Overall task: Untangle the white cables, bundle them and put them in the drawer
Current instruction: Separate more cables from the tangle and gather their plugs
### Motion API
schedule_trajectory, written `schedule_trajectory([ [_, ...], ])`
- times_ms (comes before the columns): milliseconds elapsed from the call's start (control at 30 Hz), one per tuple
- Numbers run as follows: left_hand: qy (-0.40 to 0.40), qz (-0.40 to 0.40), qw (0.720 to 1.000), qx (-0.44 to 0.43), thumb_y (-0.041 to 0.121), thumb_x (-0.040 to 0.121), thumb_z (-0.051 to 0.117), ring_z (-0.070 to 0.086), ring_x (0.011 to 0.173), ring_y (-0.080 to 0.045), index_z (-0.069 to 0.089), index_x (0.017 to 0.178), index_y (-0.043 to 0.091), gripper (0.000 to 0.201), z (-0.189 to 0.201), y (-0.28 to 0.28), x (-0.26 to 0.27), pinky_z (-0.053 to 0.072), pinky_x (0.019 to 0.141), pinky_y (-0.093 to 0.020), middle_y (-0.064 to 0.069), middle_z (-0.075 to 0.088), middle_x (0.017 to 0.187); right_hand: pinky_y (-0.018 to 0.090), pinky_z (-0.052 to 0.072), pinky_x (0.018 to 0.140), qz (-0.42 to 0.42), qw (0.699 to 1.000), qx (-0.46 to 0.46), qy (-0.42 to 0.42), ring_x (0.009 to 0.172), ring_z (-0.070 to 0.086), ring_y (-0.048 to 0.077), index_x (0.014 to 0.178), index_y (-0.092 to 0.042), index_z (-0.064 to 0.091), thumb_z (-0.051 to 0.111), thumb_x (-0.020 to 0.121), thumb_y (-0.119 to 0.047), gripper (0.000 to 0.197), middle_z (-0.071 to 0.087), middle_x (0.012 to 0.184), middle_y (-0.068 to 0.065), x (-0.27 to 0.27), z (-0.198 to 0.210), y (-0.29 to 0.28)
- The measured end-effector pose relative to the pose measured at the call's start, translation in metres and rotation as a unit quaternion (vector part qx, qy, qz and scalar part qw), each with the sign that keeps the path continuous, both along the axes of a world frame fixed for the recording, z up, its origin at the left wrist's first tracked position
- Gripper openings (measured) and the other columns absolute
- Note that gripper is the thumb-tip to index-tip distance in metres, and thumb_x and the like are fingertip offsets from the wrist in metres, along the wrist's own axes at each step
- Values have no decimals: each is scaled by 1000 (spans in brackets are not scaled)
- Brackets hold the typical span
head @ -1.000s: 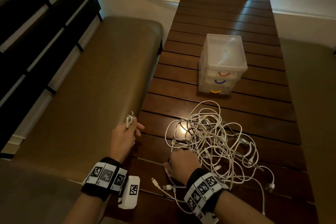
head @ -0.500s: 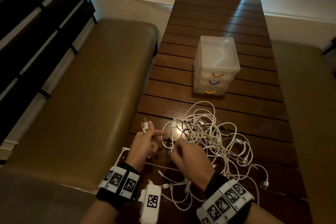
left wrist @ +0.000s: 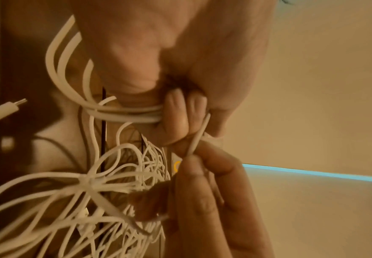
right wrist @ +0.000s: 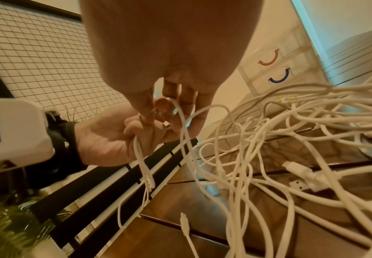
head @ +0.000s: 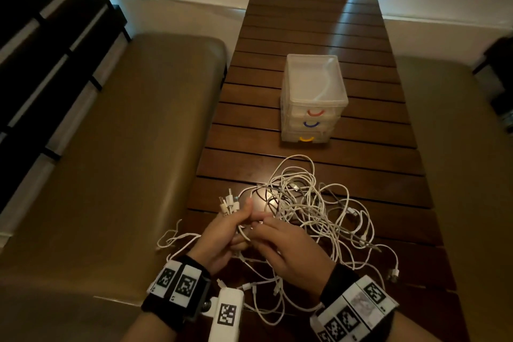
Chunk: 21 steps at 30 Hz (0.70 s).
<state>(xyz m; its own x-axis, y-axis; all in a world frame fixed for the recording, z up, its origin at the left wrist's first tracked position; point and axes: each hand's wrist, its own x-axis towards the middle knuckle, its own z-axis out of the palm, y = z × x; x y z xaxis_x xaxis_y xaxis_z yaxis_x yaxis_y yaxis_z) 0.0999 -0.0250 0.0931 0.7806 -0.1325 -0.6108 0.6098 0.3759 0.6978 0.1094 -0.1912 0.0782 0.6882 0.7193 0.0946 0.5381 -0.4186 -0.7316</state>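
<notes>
While the white cables (head: 302, 208) lie mostly as one tangled heap on the near part of the wooden counter (head: 305, 36), I judge the task as only just started. A few cable ends (head: 229, 203) are already gathered: my left hand (head: 222, 236) grips them with curled fingers (left wrist: 176, 118), and the plugs stand up above the fist. My right hand (head: 288, 247) is just beside it, touching it, and its fingers (right wrist: 169, 108) pinch one thin strand that runs back into the heap. So I think the step in hand is adding another end to the gathered ones. Several loose plugs lie on the counter near my wrists. Nothing is bundled yet, as far as I can see, and most loops cross each other. Beyond the heap, well apart from my hands, stands the small clear drawer unit (head: 313, 100) with a red, a blue and a yellow handle; all three drawers look closed, so opening one and putting the bundle inside is left to do. A padded bench (head: 111, 147) runs along the left of the counter.
</notes>
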Motion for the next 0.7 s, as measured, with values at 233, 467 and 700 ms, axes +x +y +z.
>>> schedule_trajectory([
  [233, -87, 57, 994, 30, 62, 91, 25, 68, 93, -28, 75, 83, 2, 79, 5, 3, 6, 53, 79, -35, -18, 73, 94, 38, 49, 62, -100, 979, 50, 172, 62, 58, 13, 82, -16, 65, 51, 89, -53, 41, 64, 69, 2, 9, -4, 1],
  [467, -218, 154, 958, -108, 57, 98, 17, 22, 34, -6, 39, 43, 19, 71, 47, 43, 20, 33, 41, -20, 7, 31, 42, 26, 39, 57, -52, 993, -36, 96, 57, 49, 9, 71, -15, 55, 49, 98, -43, 40, 51, 60, -6, 26, -6, -9],
  [700, -293, 197, 936, -15, 57, 102, 14, 18, 35, -7, 33, 43, 19, 72, 86, 92, 19, 17, 36, -23, 6, 26, 45, 28, 34, 58, -68, 992, -107, 0, 58, 42, 5, 70, -31, 42, 44, 100, -45, 33, 42, 60, -14, 49, -4, -13],
])
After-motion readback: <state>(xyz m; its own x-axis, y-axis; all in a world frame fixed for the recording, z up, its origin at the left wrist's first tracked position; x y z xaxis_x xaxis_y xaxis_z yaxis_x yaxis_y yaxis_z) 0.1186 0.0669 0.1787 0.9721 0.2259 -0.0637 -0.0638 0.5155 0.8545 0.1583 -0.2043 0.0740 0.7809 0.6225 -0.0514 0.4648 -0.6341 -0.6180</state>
